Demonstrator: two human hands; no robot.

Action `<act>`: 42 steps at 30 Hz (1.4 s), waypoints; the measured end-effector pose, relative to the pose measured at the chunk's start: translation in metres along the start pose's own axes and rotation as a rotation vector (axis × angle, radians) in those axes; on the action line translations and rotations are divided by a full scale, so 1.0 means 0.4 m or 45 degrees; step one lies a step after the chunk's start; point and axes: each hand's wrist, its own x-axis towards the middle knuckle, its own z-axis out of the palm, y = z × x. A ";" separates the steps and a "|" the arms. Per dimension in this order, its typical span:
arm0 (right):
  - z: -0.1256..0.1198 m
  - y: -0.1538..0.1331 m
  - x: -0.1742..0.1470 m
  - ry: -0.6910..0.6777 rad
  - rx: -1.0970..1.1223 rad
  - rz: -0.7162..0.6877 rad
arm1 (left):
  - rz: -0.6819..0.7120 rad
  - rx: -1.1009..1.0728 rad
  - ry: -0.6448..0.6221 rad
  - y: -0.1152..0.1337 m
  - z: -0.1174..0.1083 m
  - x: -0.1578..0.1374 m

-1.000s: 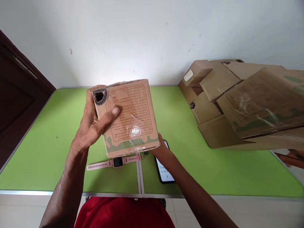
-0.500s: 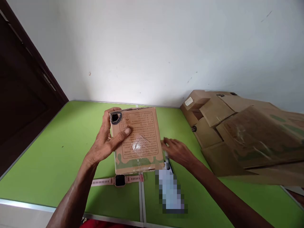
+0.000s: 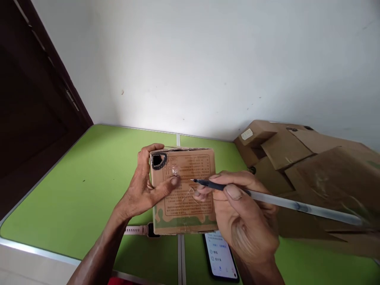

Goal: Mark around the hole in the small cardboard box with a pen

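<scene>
1. While the left hand (image 3: 142, 192) keeps the small cardboard box (image 3: 184, 190) tilted up above the tabletop (image 3: 74, 190), its grip is clamped on the box's left edge, thumb laid across the printed face
2. The right hand (image 3: 246, 221), which a moment ago was reaching down to the tabletop with nothing in it, now has its grip closed around a pen (image 3: 267, 200); half a second back it was only touching the pen beside the phone
3. The pen's dark tip points left and sits just above the box's printed panel, near the middle of the text block, close to the left thumb; whether it touches the cardboard I cannot tell
4. A black scribbled patch (image 3: 158, 160) already marks the box's upper left corner, as it did a second ago
5. The box has dropped lower and nearer the body than before, and it now hides most of the pink watch (image 3: 139, 229), of which only a strap end shows
6. The phone (image 3: 221, 257) lies screen-up on the tabletop below the right hand, uncovered again
7. A heap of brown cartons (image 3: 297, 158) stays at the right against the wall, untouched
8. Judging from the change, the pen is picked up and marking on the box looks to be the step in hand
</scene>
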 end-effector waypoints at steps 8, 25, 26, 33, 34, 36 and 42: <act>0.049 0.012 -0.016 0.025 -0.196 0.012 | 0.125 0.105 -0.045 -0.010 0.002 0.006; 0.085 0.005 0.030 -0.275 -0.704 -0.414 | 0.213 0.011 -0.034 -0.022 0.011 0.006; 0.082 0.006 0.029 -0.287 -0.727 -0.415 | 0.212 0.012 -0.032 -0.022 0.013 0.005; 0.066 0.015 0.013 -0.276 -0.800 -0.478 | 0.224 0.032 -0.030 -0.021 0.021 0.001; 0.067 0.015 0.012 -0.264 -0.818 -0.466 | 0.228 0.036 -0.031 -0.020 0.021 0.000; 0.070 0.015 0.009 -0.217 -0.820 -0.453 | 0.241 0.054 -0.037 -0.018 0.023 -0.001; 0.062 0.010 0.002 -0.141 -0.758 -0.383 | 0.252 0.128 -0.028 -0.009 0.029 -0.003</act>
